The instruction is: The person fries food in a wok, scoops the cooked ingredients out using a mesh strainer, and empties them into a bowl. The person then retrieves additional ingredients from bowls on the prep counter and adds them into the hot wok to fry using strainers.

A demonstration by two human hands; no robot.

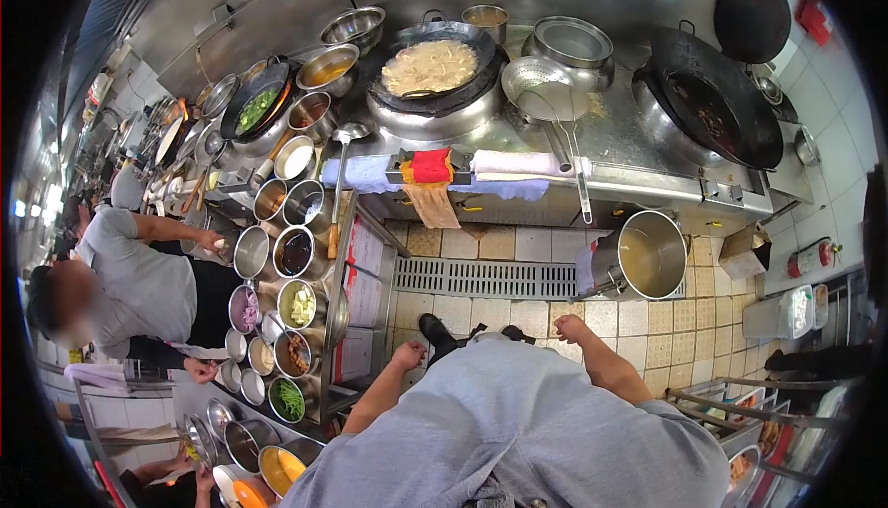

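Observation:
My left hand [408, 354] hangs low at my left side, above the tiled floor, its fingers curled into a loose fist with nothing visible in it. On the other side, my right hand [571, 328] is also curled closed over the tiles; I see nothing held. Nearest to the right hand is a tall steel pot [651, 256] of cloudy yellowish liquid. In front of me on the stove, a wok [439, 59] holds pale food in bubbling liquid. A strainer [536, 82] and a long-handled skimmer lie beside it, and a ladle [350, 132] rests left of it.
A floor drain grate [481, 278] runs before the stove. Bowls of ingredients, such as chopped greens [289, 400], line the left counter. A co-worker in a grey shirt [139, 267] stands beyond it. At right are a dark wok [708, 105] and a metal rack [740, 415].

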